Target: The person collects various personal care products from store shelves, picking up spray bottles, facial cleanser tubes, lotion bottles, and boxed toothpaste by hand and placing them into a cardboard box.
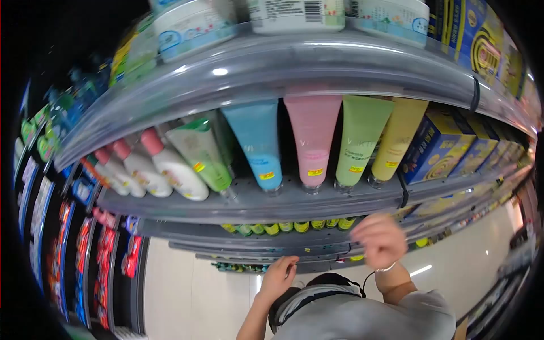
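Observation:
My left hand [277, 279] hangs low in front of the lower shelves, loosely bent with fingers a little apart and nothing visible in it. Raised in front of the shelf edge, my right hand [381, 241] is blurred by motion. Its fingers look bent, and I cannot make out anything in them. Above the hands, squeeze tubes stand cap-down on the shelf: a blue tube [258, 144], a pink tube [313, 139], a green tube [361, 141] and a yellow tube [399, 139]. Yellow price stickers mark them. Neither hand touches a tube.
White bottles with pink caps [175, 170] and a green-white tube [201, 153] stand at the left. Blue-yellow boxes [439, 144] fill the right. An upper shelf edge [294, 62] carries white jars [391, 20]. Red packets [105, 255] hang on a rack at far left.

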### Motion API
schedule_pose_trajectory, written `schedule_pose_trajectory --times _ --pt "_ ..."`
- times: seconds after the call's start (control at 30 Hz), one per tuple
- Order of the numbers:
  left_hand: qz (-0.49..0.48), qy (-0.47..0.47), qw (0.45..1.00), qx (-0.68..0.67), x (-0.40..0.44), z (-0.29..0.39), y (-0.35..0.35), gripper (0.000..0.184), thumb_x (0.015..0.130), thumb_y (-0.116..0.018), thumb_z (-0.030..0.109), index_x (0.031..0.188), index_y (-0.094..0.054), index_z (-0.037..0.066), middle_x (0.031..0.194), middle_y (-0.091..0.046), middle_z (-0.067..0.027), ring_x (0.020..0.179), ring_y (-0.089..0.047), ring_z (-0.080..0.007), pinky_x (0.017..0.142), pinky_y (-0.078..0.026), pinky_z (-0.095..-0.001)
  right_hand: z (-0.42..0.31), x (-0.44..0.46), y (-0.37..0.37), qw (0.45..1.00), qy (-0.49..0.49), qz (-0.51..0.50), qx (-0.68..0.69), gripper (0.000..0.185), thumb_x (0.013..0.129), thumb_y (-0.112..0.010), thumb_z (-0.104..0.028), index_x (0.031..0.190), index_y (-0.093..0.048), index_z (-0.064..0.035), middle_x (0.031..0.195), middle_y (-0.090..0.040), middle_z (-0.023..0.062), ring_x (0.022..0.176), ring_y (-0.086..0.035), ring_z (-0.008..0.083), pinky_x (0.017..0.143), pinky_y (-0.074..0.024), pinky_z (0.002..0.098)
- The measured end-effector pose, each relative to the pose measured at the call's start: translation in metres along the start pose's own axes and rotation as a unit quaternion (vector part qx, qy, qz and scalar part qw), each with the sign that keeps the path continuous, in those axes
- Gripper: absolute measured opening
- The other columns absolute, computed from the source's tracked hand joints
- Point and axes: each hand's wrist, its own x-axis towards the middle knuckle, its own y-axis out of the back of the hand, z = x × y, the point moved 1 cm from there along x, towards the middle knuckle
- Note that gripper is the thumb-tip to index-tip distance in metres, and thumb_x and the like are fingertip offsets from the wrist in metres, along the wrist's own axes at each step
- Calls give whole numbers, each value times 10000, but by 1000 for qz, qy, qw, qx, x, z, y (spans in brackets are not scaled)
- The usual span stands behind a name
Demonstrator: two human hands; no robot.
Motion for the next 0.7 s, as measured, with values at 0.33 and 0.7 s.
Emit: schedule_pose_trajectory --times 0.33,0.7 --pt "-163 -104 972 -132 36 10 6 181 811 -493 40 989 -522 17 945 -576 -97 878 -569 -197 773 -428 -288 38 38 -8 891 -176 269 -322 537 652 -643 -9 1128 -397 11 1002 -500 119 923 -494 190 773 -404 288" --pt "-183 -24 973 -136 6 -36 27 233 795 -516 76 1016 -495 5 951 -583 -110 870 -574 -217 762 -435 -300 44 20 -11 867 -135 373 -303 472 688 -649 -11 1090 -407 46 983 -510 118 886 -525 177 795 -412 280"
